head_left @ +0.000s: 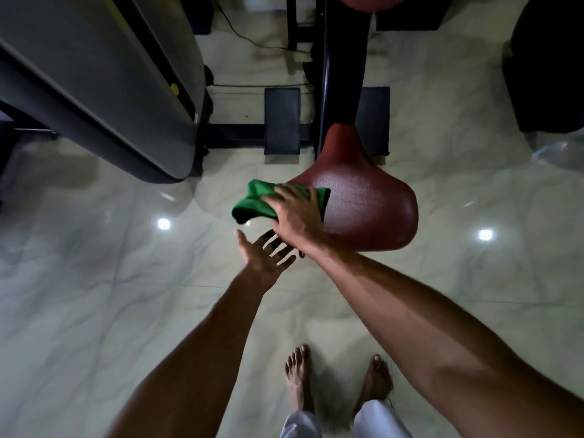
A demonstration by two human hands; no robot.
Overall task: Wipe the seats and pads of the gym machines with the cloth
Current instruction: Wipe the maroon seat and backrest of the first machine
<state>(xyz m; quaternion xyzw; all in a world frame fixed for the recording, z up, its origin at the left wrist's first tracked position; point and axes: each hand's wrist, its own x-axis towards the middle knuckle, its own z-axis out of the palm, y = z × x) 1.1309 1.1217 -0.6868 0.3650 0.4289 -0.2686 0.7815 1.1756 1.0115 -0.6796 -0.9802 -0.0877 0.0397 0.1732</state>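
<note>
Bare forearms reach out from the bottom of the head view, with two bare feet (298, 377) on the glossy tiled floor (94, 295) on the near side of the seat (369, 213). The seat is a reddish-brown saddle carried on a black post (343, 67).

The right grip (295, 216) lies flat on the green cloth (252, 200) with its fingers stretched out. It presses the cloth onto the seat's left edge rather than clenching it. Much of the cloth bunches and hangs out past that edge, off the seat. The left grip (262, 257) is released, palm up and fingers spread, grasping nothing. It sits low at the seat's near-left corner, and its fingertips pass under the right wrist.

Left of the seat and further off stands a grey machine housing (94, 90). Two dark foot plates (282, 121) sit on the frame behind the seat. A second reddish pad (366, 0) shows just at the top edge.

The likeliest slip is the cloth. With so much of it overhanging and only a flat palm on it, a stroke towards the left could drag it off onto the floor. A hard press on the seat's edge might also tip or turn the seat on its single post. Most of the seat looks not yet covered.

No container shows anywhere around the seat.
</note>
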